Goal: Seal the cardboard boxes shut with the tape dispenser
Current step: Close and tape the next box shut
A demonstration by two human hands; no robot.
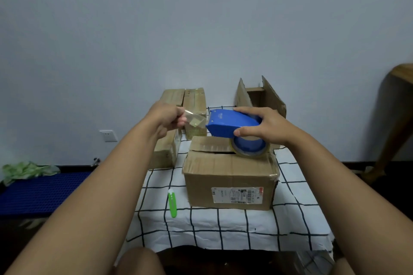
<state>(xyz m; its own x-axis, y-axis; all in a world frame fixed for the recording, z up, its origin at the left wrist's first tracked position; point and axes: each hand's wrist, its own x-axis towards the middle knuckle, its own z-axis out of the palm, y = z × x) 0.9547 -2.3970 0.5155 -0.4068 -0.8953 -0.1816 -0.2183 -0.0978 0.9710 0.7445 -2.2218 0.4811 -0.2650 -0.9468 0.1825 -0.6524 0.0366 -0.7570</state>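
A brown cardboard box (230, 178) with a white shipping label stands in the middle of the checked cloth, its top flaps folded down. Above its far right corner my right hand (266, 127) grips the blue tape dispenser (232, 124), whose tape roll hangs just over the box top. My left hand (167, 118) pinches the free end of the clear tape (194, 119), which is drawn out leftward from the dispenser's mouth. The strip hangs in the air above the box's left edge.
A green utility knife (172, 204) lies on the white checked tablecloth (212, 227) left of the box. Two taped boxes (194, 105) stand at the back left and an open box (261, 98) at the back right. A blue mat (38, 194) lies on the floor left.
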